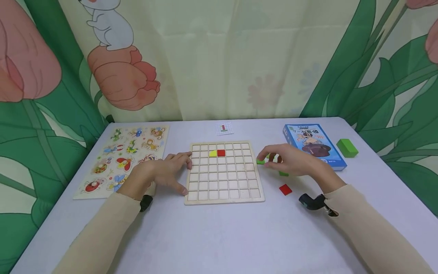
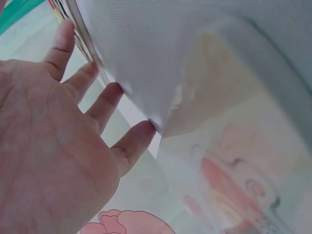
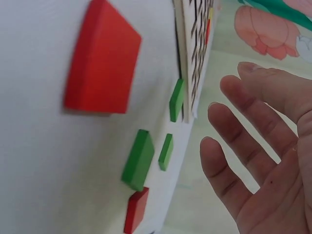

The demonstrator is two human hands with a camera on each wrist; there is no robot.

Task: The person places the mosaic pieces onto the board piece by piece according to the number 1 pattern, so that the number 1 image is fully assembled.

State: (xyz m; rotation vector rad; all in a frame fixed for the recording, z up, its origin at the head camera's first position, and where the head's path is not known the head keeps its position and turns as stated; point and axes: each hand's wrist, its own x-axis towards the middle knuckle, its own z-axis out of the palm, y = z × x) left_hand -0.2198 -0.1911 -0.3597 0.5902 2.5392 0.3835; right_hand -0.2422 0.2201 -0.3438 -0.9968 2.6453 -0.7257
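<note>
A wooden grid board [image 1: 224,202] lies mid-table, with a yellow tile [image 1: 213,153] and a red tile [image 1: 221,153] side by side in its upper cells. Along the board's left edge rests my left hand [image 1: 167,170], fingers and thumb spread and touching the side. My right hand [image 1: 291,158] hovers right of the board, above a few green tiles [image 1: 261,162]. In the right wrist view its fingers are loosely bent and hold nothing; green tiles [image 3: 139,161] and a far red tile [image 3: 136,212] lie below. Closer to me is another loose red tile [image 1: 285,189].
A small pattern card [image 1: 224,128] lies behind the board. At left is a board of insect pictures [image 1: 113,160], partly covered by my left arm. A blue box [image 1: 316,146] and a green block [image 1: 347,148] stand at right. A printed curtain [image 1: 212,76] hangs behind the table.
</note>
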